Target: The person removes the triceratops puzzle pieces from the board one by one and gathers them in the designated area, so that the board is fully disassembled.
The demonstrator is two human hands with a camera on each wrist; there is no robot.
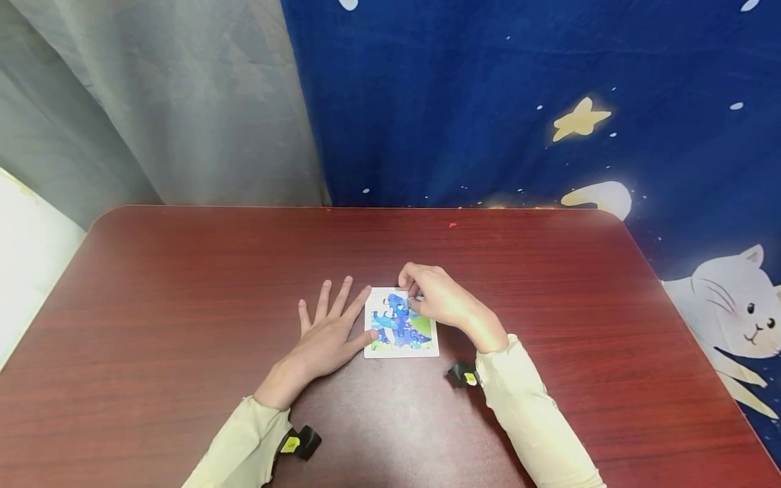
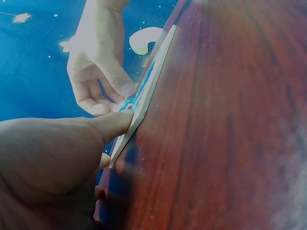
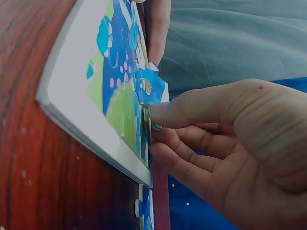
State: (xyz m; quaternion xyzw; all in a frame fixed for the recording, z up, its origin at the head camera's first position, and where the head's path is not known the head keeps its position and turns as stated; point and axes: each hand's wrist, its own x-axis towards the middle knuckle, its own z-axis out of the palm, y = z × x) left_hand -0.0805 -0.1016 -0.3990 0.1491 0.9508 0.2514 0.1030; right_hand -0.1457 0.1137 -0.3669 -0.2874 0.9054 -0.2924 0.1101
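A small square jigsaw puzzle [image 1: 399, 332] with a white frame and a blue, green and purple picture lies on the table. My left hand [image 1: 326, 339] is spread flat at its left side; the thumb presses on the frame's edge and the index fingertip touches the far left corner. Over the far right part of the puzzle is my right hand [image 1: 442, 298], fingers bent. In the right wrist view its thumb and fingers pinch a blue puzzle piece [image 3: 153, 86], which stands tilted up from the board. Its lower end is hidden behind the thumb.
The reddish-brown wooden table [image 1: 213, 271] reaches back to a grey curtain [image 1: 232, 102] and a blue curtain [image 1: 439, 102]. Another blue piece [image 3: 146, 208] shows past the board's far edge in the right wrist view. Tiny red scraps [image 1: 452, 224] lie near the back edge.
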